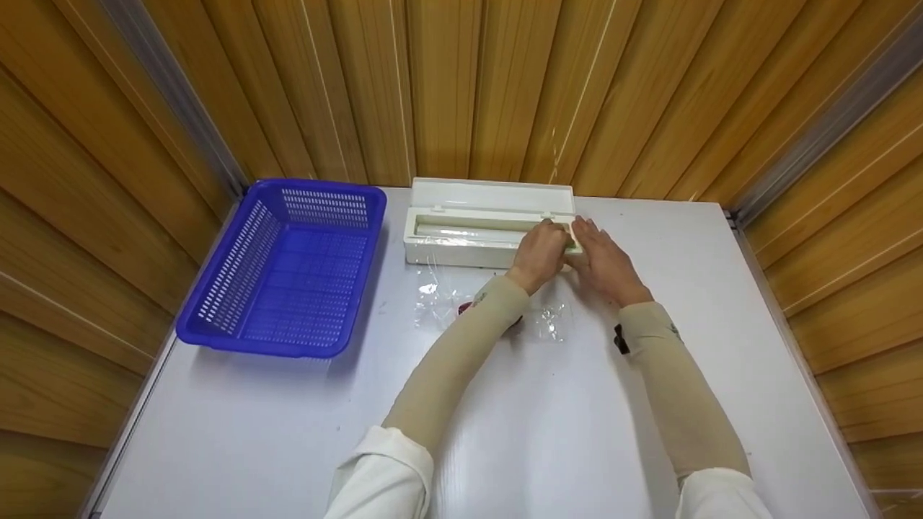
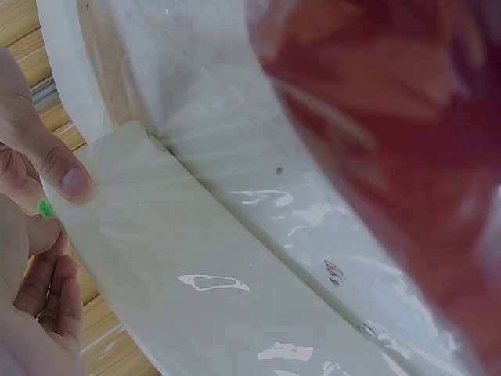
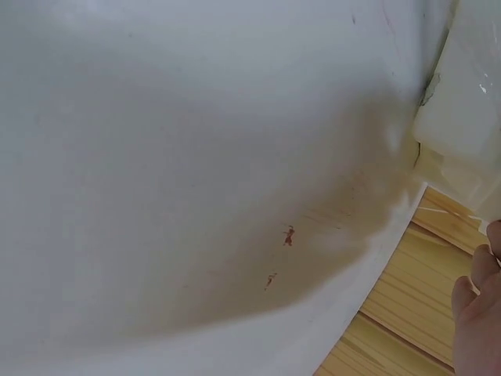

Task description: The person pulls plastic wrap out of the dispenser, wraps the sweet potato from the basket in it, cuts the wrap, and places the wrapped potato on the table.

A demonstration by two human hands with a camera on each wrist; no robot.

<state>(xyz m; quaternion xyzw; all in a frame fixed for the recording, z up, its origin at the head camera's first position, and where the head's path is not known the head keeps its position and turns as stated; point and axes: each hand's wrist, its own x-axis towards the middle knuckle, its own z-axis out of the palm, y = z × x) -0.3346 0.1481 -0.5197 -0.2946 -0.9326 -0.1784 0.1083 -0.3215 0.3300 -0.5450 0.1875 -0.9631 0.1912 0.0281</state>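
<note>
Dispenser: we see the white wrap dispenser (image 1: 476, 231) at 12 o'clock on the surface (image 1: 505, 432), lid open;
Left hand (image 1: 539, 249): fingers curled on its right end;
Right hand (image 1: 600, 256): fingers straight, touching that end;
Basket: blue basket (image 1: 288, 267) at 10 o'clock

1 basket (image 1: 281, 270), 1 wrap dispenser (image 1: 469, 231)

Smooth white plastic on the cling-film dispenser (image 1: 482, 227), faintly glossy, with a roll of clear shiny film (image 1: 469, 232) inside; glossy, crinkled transparent film sheet (image 1: 440, 297) on the table. Matt white laminate on the table (image 1: 577, 404), smooth with a few small marks. Perforated blue plastic basket (image 1: 285, 267), slightly shiny. Varnished wood panelling (image 1: 469, 86) with visible grain and dull metal corner strips (image 1: 173, 94). Soft beige knit sleeves (image 1: 454, 360), matt
</note>
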